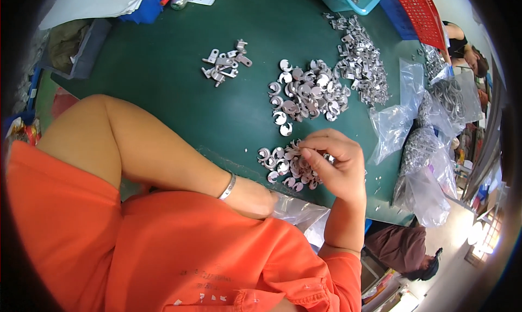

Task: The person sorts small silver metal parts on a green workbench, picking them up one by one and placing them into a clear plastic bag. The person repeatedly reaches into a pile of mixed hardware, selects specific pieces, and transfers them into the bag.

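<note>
My right hand [340,162] is over a small pile of round, notched metal pieces [280,162] near the table's front edge. Its thumb and forefinger are closed toward each other; whatever may be between them is too small to make out. Down at the edge, my left hand [254,200] is closed at a clear plastic bag [299,211], its fingertips mostly hidden. Farther back sits a larger heap of the same round pieces [312,92]. Beside that heap spreads a pile of small bent metal brackets [364,62]. A small cluster of larger metal brackets [225,62] sits to the left.
The green tabletop [174,111] carries a teal bin [356,5] and a red basket [421,13] at the back. Filled plastic bags [427,165] line the right side. A grey bin [89,51] stands at left. Another person [402,249] is at lower right.
</note>
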`<state>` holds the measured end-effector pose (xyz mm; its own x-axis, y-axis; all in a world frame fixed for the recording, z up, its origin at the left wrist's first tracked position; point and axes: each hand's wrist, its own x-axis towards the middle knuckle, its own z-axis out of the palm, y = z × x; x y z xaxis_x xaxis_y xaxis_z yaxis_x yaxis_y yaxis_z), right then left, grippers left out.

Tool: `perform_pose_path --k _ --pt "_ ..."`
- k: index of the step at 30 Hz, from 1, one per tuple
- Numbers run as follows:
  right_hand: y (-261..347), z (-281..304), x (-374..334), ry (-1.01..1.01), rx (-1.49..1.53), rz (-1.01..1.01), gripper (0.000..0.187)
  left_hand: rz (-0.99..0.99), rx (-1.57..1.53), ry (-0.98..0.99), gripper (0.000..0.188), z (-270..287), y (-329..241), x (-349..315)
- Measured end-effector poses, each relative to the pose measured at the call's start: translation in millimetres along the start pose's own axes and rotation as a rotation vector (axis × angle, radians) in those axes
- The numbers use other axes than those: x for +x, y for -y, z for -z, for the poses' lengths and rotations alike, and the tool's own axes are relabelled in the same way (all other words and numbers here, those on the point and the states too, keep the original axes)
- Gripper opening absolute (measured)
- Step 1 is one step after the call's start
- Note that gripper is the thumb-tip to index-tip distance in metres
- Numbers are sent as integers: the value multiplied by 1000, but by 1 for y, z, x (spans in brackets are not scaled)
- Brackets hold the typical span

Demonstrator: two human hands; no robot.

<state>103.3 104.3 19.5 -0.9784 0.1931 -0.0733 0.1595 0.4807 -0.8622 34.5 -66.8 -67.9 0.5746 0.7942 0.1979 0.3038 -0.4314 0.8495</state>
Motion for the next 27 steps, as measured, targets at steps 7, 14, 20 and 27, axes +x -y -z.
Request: perform_pose_path --k 7,14,20,27 --pt "3 -26 14 -3 -410 277 19 32 -65 20 23 -2 -1 3" --pt "0 -35 35 -78 -757 471 24 17 -80 37 21 -1 0 4" --pt "14 -23 24 -132 79 -244 7 -39 -100 61 23 -1 2 4" --pt "10 -9 12 55 225 -240 10 22 -60 -20 25 -6 -1 3"
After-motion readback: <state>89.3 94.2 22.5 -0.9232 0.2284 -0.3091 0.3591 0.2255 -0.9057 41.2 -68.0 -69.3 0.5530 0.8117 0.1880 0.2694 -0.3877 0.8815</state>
